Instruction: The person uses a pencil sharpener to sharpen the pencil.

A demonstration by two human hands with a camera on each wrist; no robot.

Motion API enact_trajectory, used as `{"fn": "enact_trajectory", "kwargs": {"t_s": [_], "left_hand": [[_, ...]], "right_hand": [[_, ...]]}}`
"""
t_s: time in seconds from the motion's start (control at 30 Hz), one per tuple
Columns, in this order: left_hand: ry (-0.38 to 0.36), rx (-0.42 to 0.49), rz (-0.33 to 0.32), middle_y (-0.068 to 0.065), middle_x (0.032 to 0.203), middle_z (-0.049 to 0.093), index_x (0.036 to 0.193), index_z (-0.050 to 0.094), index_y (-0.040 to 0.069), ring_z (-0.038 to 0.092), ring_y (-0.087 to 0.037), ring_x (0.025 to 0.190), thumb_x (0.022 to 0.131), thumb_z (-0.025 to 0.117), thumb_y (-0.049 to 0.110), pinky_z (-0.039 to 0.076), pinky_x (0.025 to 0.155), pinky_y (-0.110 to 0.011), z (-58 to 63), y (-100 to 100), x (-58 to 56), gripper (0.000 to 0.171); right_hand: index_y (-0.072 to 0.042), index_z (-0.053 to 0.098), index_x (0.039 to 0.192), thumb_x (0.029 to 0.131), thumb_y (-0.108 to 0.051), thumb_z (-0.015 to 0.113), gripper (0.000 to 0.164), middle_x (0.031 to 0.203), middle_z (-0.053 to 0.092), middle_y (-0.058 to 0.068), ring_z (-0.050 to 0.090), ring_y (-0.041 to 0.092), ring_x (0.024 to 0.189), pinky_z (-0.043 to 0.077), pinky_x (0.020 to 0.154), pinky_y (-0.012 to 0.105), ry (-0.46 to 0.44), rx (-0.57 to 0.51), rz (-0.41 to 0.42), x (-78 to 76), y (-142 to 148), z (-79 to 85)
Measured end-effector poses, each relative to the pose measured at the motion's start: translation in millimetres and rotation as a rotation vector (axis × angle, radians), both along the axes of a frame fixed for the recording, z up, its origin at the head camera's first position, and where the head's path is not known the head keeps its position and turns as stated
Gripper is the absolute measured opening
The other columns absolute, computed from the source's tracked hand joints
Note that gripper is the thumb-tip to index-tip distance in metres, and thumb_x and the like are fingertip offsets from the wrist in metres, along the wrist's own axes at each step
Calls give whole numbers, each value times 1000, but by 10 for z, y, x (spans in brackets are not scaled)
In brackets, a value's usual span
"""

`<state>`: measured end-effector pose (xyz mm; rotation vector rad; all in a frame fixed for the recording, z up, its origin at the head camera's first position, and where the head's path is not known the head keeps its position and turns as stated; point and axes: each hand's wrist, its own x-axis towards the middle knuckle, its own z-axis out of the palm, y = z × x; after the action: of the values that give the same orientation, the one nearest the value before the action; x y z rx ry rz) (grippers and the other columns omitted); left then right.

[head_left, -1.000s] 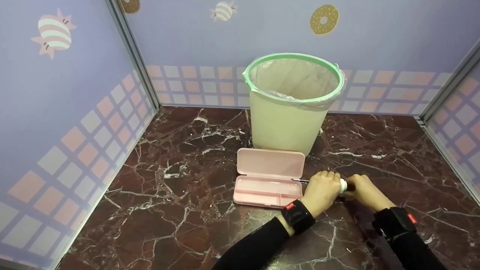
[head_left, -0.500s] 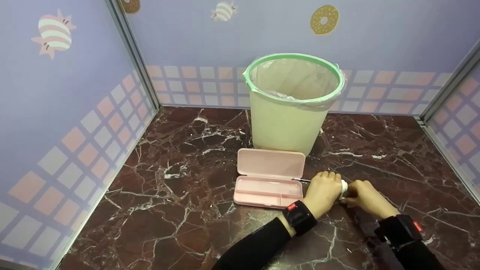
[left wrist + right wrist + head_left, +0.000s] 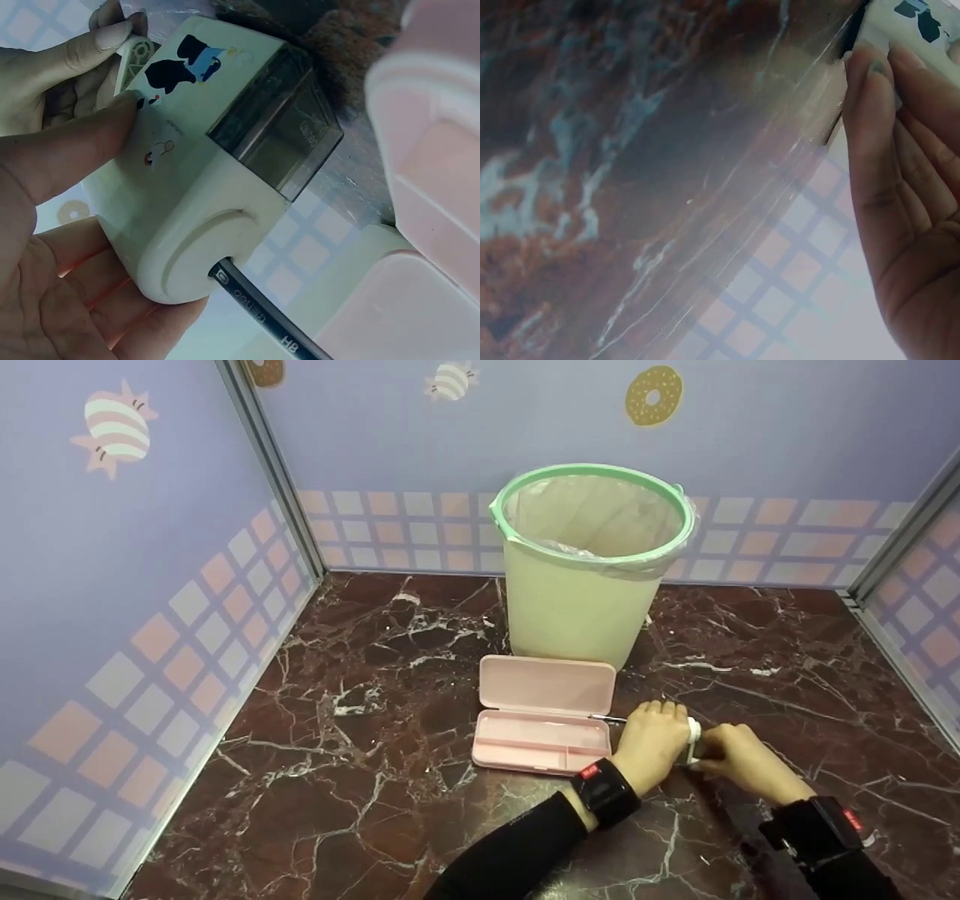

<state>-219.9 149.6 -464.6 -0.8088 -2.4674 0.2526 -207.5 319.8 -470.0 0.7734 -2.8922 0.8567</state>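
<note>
My left hand [image 3: 651, 746] grips a white desktop pencil sharpener [image 3: 172, 150] with penguin pictures and a clear shavings drawer [image 3: 289, 124]. In the left wrist view its thumb lies on the top and its fingers curl under the body. A dark HB pencil [image 3: 259, 311] sticks out of the sharpener's front hole. At the sharpener's back, my right hand [image 3: 750, 761] pinches the small crank handle [image 3: 136, 64] between thumb and fingers. In the head view my left hand covers most of the sharpener. The pencil's end reaches the right edge of a pink pencil case.
The pink pencil case [image 3: 547, 684] lies with its lid back and its compartments facing up, left of my hands. Right behind it stands a pale bin [image 3: 581, 607] with a green rim and a plastic liner. Patterned panels [image 3: 390, 427] wall in the marbled table [image 3: 360, 810].
My right hand and wrist have shifted slightly right and toward me, with the fingers at the crank. The left hand keeps its hold on the sharpener. The head view has shifted slightly.
</note>
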Motion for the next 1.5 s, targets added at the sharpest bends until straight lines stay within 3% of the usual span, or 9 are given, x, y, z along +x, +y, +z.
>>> {"fn": "enact_trajectory", "kwargs": {"t_s": [0.23,0.43,0.97,1.27,1.5], "left_hand": [[14,9,0,13,94,69,108,69,24,63,-3,83,89,62,30,50,76,-17,13,17,-9,21],[34,20,-4,12,95,69,108,70,22,65,-4,86,89,62,28,51,79,-18,15,3,-2,22],[62,45,-29,11,93,68,108,70,21,63,-5,85,89,61,29,50,83,-19,-35,-15,-24,22],[97,71,-17,11,91,69,106,72,21,65,-5,84,91,58,28,52,83,-19,-60,20,-20,22],[105,77,-28,12,90,69,103,71,21,63,-4,80,91,58,29,50,78,-18,-72,25,-41,20]], "right_hand": [[-11,69,73,78,-2,76,12,70,69,-3,56,-5,61,49,55,21,-34,-16,2,149,-3,161],[-9,71,79,79,-3,76,8,75,72,-1,63,-2,66,54,59,21,26,-23,-26,235,-9,282],[-13,71,76,73,0,80,16,72,72,-2,59,-5,61,50,55,15,213,-106,-119,283,-25,280],[-6,73,79,69,8,79,19,74,74,6,62,-3,62,48,56,9,288,-188,-165,305,-32,265],[-4,73,80,68,11,79,20,74,74,7,61,-9,66,48,58,6,385,-186,-212,300,-49,245]]}}
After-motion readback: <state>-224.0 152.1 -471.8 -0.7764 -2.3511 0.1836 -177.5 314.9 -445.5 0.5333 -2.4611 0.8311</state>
